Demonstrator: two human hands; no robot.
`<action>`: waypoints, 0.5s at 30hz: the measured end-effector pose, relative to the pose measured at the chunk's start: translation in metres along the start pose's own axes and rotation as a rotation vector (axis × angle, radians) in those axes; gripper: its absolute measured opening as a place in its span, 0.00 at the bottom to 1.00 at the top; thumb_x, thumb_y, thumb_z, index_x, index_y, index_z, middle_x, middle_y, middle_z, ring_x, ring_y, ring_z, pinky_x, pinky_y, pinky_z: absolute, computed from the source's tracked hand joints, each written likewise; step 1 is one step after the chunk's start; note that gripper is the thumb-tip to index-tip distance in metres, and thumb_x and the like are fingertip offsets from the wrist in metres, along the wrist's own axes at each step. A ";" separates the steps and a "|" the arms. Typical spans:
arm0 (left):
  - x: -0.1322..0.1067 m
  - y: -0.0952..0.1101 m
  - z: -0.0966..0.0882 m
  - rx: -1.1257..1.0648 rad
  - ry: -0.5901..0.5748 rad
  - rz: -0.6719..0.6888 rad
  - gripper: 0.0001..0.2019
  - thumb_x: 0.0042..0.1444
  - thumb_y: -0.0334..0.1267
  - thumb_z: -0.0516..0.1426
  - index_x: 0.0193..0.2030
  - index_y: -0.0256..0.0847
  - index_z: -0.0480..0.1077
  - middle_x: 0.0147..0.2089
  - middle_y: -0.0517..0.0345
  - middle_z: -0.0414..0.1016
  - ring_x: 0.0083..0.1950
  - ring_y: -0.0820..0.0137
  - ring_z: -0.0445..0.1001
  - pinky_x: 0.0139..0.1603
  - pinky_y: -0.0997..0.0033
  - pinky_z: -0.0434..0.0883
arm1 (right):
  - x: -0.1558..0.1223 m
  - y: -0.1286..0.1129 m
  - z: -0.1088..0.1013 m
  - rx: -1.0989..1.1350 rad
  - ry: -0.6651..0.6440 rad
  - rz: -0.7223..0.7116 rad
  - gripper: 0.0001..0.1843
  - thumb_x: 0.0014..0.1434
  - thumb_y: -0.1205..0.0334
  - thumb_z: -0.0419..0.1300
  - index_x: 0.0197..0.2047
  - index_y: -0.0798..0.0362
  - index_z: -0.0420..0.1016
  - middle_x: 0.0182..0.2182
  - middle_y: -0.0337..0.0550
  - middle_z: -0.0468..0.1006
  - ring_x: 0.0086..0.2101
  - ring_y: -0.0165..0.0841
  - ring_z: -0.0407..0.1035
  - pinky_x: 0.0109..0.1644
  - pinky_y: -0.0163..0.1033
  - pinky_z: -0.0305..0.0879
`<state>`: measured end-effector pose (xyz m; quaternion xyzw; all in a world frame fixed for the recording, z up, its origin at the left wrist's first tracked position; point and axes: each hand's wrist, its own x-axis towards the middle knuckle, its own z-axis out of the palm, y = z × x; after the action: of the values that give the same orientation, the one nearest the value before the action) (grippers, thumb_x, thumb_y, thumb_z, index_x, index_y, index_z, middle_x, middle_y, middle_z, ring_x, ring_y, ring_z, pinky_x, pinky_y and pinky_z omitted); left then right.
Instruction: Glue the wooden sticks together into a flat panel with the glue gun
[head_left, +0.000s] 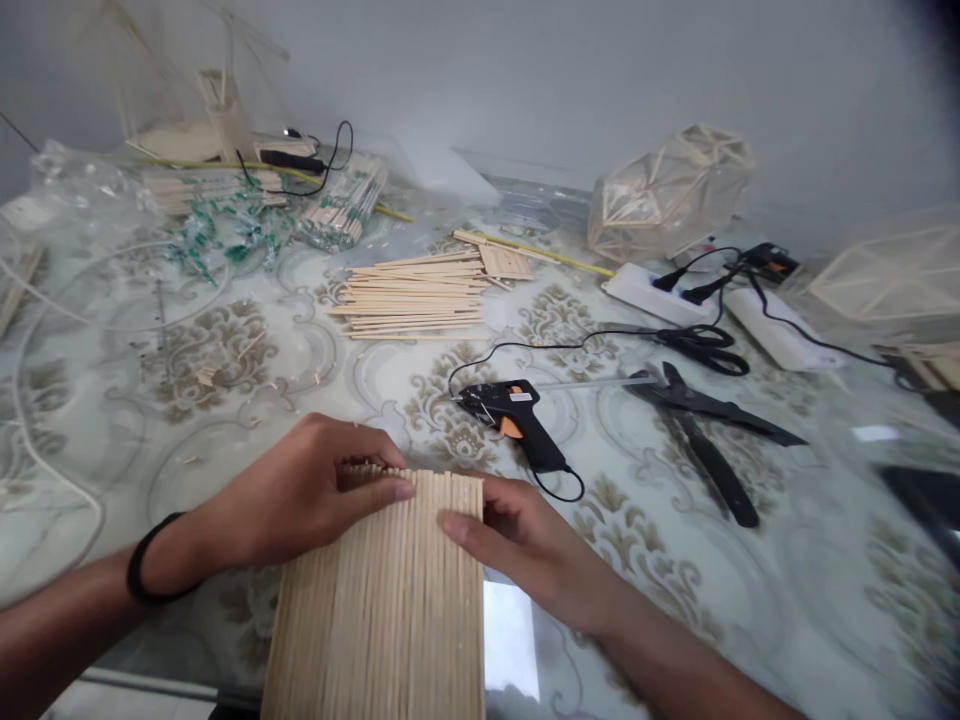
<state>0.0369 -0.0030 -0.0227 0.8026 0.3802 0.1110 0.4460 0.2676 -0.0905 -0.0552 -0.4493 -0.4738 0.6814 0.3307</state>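
Both hands grip a panel of thin wooden sticks (382, 600) laid tightly side by side, its far end raised and its near end running out of view at the bottom. My left hand (322, 490), with a black band at the wrist, pinches the far edge, thumb on the upper face. My right hand (525, 540) holds the far right corner, its thumb on the face and the fingers partly hidden behind. A black glue gun (521, 415) with an orange trigger lies just beyond, a clear glue stick (592, 384) protruding from its back.
Loose wooden sticks (416, 295) lie farther back. Pliers (712, 410), a black-handled tool (716, 470) and scissors (701, 345) are at right, near a white power strip (660, 295). Wrapped stick bundles (341, 205) and plastic wrapping (82, 190) sit back left. A stick-framed model (667, 190) stands back right.
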 end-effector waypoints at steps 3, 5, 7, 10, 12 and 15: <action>-0.002 0.001 0.000 -0.066 -0.033 0.001 0.12 0.68 0.48 0.58 0.41 0.47 0.82 0.36 0.64 0.84 0.35 0.73 0.78 0.34 0.75 0.69 | -0.001 0.000 0.001 0.076 -0.017 0.039 0.18 0.65 0.45 0.65 0.42 0.53 0.77 0.33 0.38 0.73 0.35 0.32 0.68 0.40 0.38 0.65; -0.003 0.000 -0.003 -0.119 -0.032 -0.002 0.12 0.68 0.48 0.58 0.45 0.48 0.82 0.38 0.63 0.84 0.37 0.71 0.79 0.35 0.75 0.70 | -0.001 0.000 0.001 0.076 0.017 0.040 0.19 0.64 0.43 0.66 0.41 0.53 0.77 0.32 0.38 0.72 0.34 0.32 0.67 0.39 0.38 0.64; -0.001 -0.002 -0.007 -0.169 -0.018 -0.012 0.12 0.68 0.48 0.58 0.47 0.48 0.81 0.41 0.61 0.84 0.41 0.70 0.80 0.38 0.75 0.72 | -0.002 0.001 -0.001 0.060 0.064 0.033 0.21 0.62 0.41 0.67 0.39 0.53 0.76 0.30 0.37 0.71 0.31 0.31 0.65 0.36 0.38 0.63; 0.001 -0.004 -0.014 -0.242 -0.018 -0.050 0.12 0.67 0.49 0.59 0.48 0.48 0.81 0.42 0.62 0.83 0.41 0.71 0.79 0.39 0.76 0.71 | -0.002 0.001 -0.003 0.053 0.128 -0.013 0.21 0.62 0.41 0.67 0.36 0.52 0.75 0.28 0.36 0.70 0.29 0.30 0.64 0.35 0.37 0.63; 0.003 -0.005 -0.017 -0.288 -0.023 -0.080 0.12 0.67 0.50 0.59 0.47 0.48 0.80 0.42 0.62 0.82 0.42 0.71 0.78 0.39 0.76 0.70 | -0.002 0.000 -0.004 0.073 0.155 -0.050 0.20 0.62 0.42 0.67 0.37 0.52 0.75 0.30 0.37 0.72 0.31 0.31 0.66 0.38 0.38 0.66; 0.004 -0.004 -0.017 -0.391 -0.051 -0.135 0.12 0.64 0.51 0.62 0.44 0.45 0.79 0.40 0.61 0.81 0.40 0.71 0.76 0.38 0.77 0.70 | -0.002 -0.002 -0.006 0.090 0.184 -0.073 0.17 0.64 0.46 0.67 0.40 0.52 0.78 0.32 0.39 0.77 0.35 0.33 0.71 0.42 0.39 0.68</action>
<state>0.0288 0.0118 -0.0173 0.6762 0.3930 0.1323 0.6090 0.2740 -0.0890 -0.0535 -0.4772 -0.4263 0.6454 0.4171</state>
